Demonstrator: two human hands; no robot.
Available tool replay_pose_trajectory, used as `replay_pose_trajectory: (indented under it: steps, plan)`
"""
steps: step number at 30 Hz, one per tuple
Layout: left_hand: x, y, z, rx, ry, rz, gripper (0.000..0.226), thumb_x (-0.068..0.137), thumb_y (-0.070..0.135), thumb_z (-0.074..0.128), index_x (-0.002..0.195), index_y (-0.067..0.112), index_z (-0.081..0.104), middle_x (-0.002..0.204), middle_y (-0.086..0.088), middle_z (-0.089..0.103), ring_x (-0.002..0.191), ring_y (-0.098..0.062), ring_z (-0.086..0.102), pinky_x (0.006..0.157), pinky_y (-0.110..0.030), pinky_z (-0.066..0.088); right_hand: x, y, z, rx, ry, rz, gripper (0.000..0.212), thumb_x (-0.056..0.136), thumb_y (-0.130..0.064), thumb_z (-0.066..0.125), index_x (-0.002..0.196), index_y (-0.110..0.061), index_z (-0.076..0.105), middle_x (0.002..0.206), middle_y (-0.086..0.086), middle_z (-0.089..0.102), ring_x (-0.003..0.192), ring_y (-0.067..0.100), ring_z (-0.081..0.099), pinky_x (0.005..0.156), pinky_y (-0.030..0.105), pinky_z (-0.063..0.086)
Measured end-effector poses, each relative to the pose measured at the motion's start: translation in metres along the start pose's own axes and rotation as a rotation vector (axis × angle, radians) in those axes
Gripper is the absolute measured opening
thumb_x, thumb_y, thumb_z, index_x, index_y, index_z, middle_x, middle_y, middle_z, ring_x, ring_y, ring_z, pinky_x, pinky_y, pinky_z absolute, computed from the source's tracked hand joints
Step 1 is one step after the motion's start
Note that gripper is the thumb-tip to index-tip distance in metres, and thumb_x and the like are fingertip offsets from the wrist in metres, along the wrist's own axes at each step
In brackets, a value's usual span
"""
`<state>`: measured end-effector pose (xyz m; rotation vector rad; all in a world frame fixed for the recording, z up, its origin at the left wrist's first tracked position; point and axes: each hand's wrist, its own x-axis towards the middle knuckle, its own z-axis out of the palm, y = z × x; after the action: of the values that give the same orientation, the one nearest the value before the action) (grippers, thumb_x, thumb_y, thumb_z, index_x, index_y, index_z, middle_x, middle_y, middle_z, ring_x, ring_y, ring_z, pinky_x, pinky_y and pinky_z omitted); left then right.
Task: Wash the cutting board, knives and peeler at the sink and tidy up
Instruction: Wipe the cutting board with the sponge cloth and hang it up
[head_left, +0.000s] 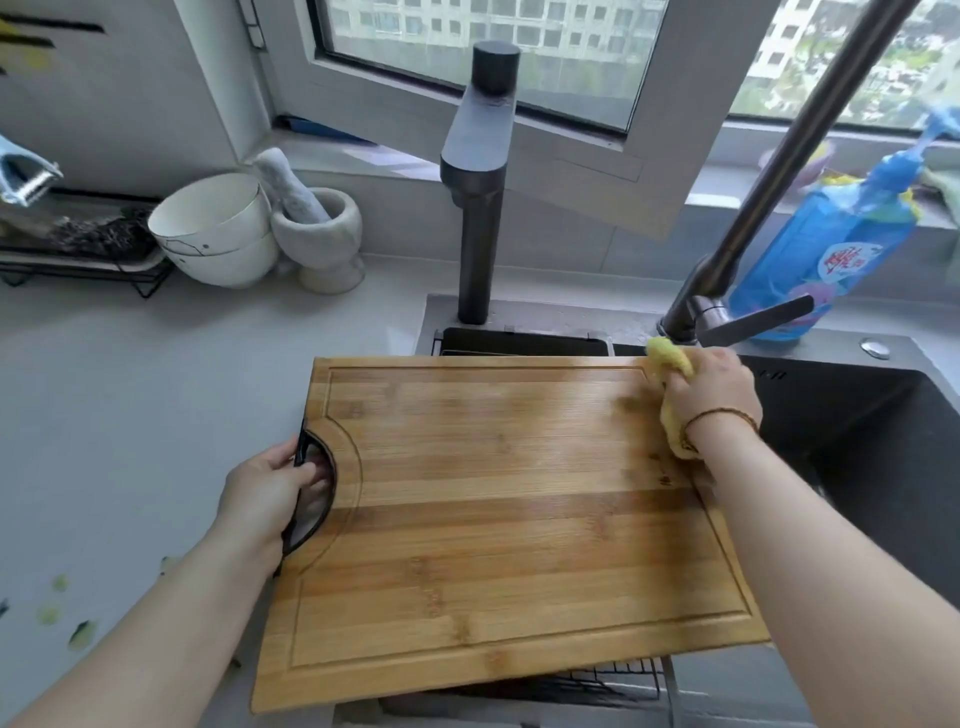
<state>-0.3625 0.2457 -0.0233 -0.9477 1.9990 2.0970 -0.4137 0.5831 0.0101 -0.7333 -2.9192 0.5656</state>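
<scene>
Nearest, along the bottom edge: a large rectangular bamboo cutting board (493, 519) with a juice groove round its rim, held roughly level above a dark wire drainer (597, 680) and the left part of a dark sunken sink (883, 441), overhanging the pale grey desk (130, 389) on its left side. At the board's left edge, left hand (270, 493) wrapped round a curved black handle (332, 488) set into a half-round cutout, fingers curled through the opening. At the far right corner, right hand (711, 389) bunched round a soft yellow scrubbing cloth (670, 358), pressing it to the wood, a beaded bracelet on the wrist. Judged stiff, broad and fairly heavy, likely slick once wet and soapy; best gripped at the handle, with a second hold on a long edge for turning. A few pale green vegetable scraps (62, 613) scattered on the desk to the near left. Further back, a blocky dark grey tap (480, 182) behind the board, a slanted dark metal tap (776, 171) with a side lever to its right, and a blue plastic bottle of washing-up liquid (810, 244) standing beside that. On the desk to the far left, stacked white bowls (218, 234), a grey stone mortar and pestle (322, 234), and a black wire shelf (78, 260) with a dark scourer. At the left frame edge, a light blue peeler (26, 176), partly cut off. No knives in view. Beyond, a window onto blurred apartment blocks.
</scene>
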Motion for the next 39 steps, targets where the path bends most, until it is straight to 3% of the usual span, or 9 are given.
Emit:
replay_pose_trajectory:
  steps: [3,7,11,19,24,26,30,34,39]
  plan:
    - [0.001,0.000,-0.001,0.167,0.080,0.063,0.041,0.087,-0.009,0.049,0.126,0.004,0.054,0.115,-0.014,0.062,0.088,-0.023,0.057,0.081,-0.029,0.044,0.013,-0.003,0.009,-0.042,-0.100,0.004,0.038,0.095,-0.037,0.040,0.129,-0.022,0.049,0.131,0.012,0.043,0.121,0.033,0.040,0.094,0.049,0.041]
    - [-0.001,0.007,0.000,0.445,0.164,0.216,0.034,0.089,-0.001,0.052,0.122,0.004,0.059,0.119,-0.012,0.061,0.102,-0.021,0.053,0.082,-0.026,0.035,0.014,0.002,0.023,-0.054,-0.081,-0.028,0.038,0.094,-0.036,0.042,0.131,-0.025,0.047,0.133,0.010,0.042,0.119,0.032,0.041,0.093,0.049,0.044]
    - [0.001,0.006,0.005,0.569,0.213,0.287,0.032,0.091,0.008,0.052,0.123,0.003,0.058,0.125,-0.014,0.058,0.117,-0.029,0.050,0.086,-0.026,0.034,0.014,0.006,0.019,-0.032,-0.122,-0.036,0.038,0.095,-0.033,0.043,0.132,-0.026,0.045,0.135,0.009,0.040,0.120,0.031,0.042,0.090,0.046,0.043]
    - [0.017,-0.003,0.008,0.763,0.251,0.338,0.028,0.091,0.011,0.051,0.114,0.005,0.065,0.109,-0.020,0.063,0.109,-0.035,0.048,0.088,-0.033,0.038,0.008,0.008,0.017,-0.021,-0.114,-0.050,0.039,0.094,-0.035,0.043,0.132,-0.028,0.046,0.132,0.010,0.042,0.118,0.031,0.041,0.088,0.044,0.043]
    - [0.008,-0.001,0.009,0.976,0.304,0.429,0.038,0.093,0.020,0.048,0.128,0.007,0.053,0.135,-0.014,0.048,0.125,-0.033,0.033,0.103,-0.036,0.025,0.006,0.005,0.017,-0.061,-0.114,-0.036,0.040,0.094,-0.034,0.044,0.134,-0.027,0.044,0.132,0.011,0.041,0.119,0.031,0.040,0.089,0.046,0.043]
    - [0.004,-0.006,0.011,1.051,0.253,0.499,0.042,0.094,0.022,0.047,0.132,0.006,0.047,0.140,-0.011,0.044,0.130,-0.030,0.032,0.108,-0.037,0.019,0.004,0.000,0.018,-0.126,-0.084,-0.014,0.039,0.094,-0.032,0.044,0.133,-0.025,0.045,0.131,0.012,0.041,0.117,0.032,0.041,0.091,0.047,0.043]
    - [0.005,-0.017,0.012,1.020,0.187,0.517,0.039,0.097,0.014,0.038,0.134,0.004,0.045,0.143,-0.009,0.042,0.136,-0.022,0.030,0.114,-0.032,0.002,-0.005,-0.032,0.024,-0.195,-0.047,-0.012,0.034,0.096,-0.024,0.039,0.127,-0.014,0.048,0.129,0.014,0.042,0.115,0.034,0.044,0.090,0.043,0.042]
    - [0.007,-0.017,0.011,0.962,0.141,0.525,0.039,0.096,0.009,0.037,0.134,0.000,0.044,0.145,-0.011,0.039,0.137,-0.023,0.029,0.115,-0.031,0.004,-0.030,-0.096,0.052,-0.189,-0.141,-0.173,0.033,0.095,-0.015,0.034,0.125,-0.013,0.049,0.132,0.012,0.040,0.118,0.033,0.045,0.090,0.037,0.042]
    - [0.009,-0.021,0.011,1.005,0.153,0.551,0.041,0.094,0.010,0.043,0.134,0.001,0.045,0.145,-0.010,0.039,0.136,-0.024,0.030,0.116,-0.035,0.007,-0.090,-0.182,0.093,-0.196,-0.286,-0.606,0.032,0.095,-0.015,0.035,0.123,-0.013,0.050,0.130,0.011,0.040,0.118,0.030,0.041,0.095,0.037,0.037]
